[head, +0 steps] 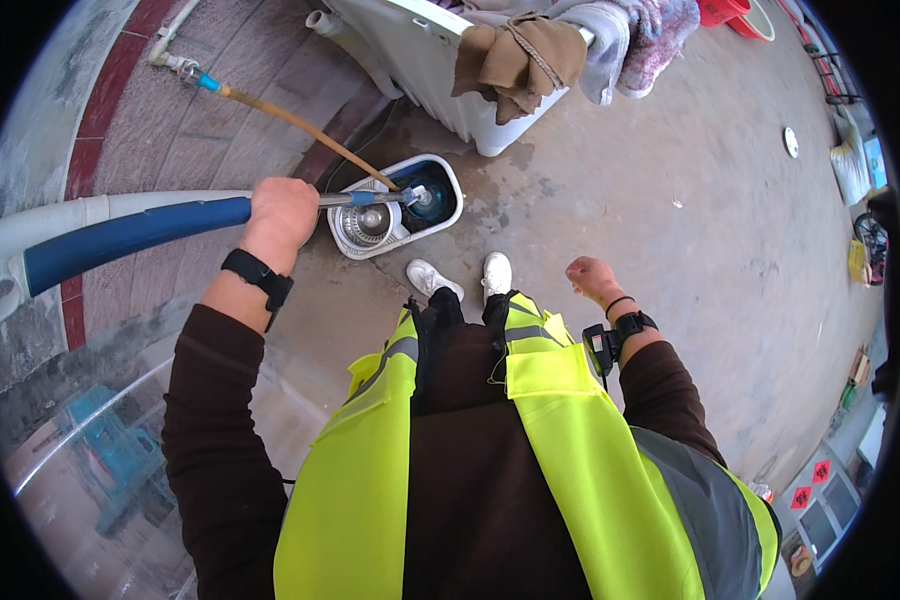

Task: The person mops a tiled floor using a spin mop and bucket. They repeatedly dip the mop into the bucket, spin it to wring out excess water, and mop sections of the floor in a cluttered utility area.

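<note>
My left hand point(279, 217) is closed around the pole of a mop point(360, 199), whose thick blue handle point(139, 236) runs off to the left. The mop's lower end reaches into the water-holding side of a white oval spin-mop bucket point(459, 196), beside the round spinner basket point(366, 225). From a tap fitting point(189, 71) on the wall side, a yellowish hose point(300, 131) leads down into the same bucket. My right hand point(594, 277) hangs over the concrete floor, its fingers curled with no object seen in them.
A white plastic washing machine or tub point(450, 75) stands beyond the bucket, with a brown cloth point(521, 64) and towels point(607, 37) over its edge. A white pipe point(120, 206) runs at left. Red basins point(724, 11) are at the top right. My white shoes point(497, 274) stand near the bucket.
</note>
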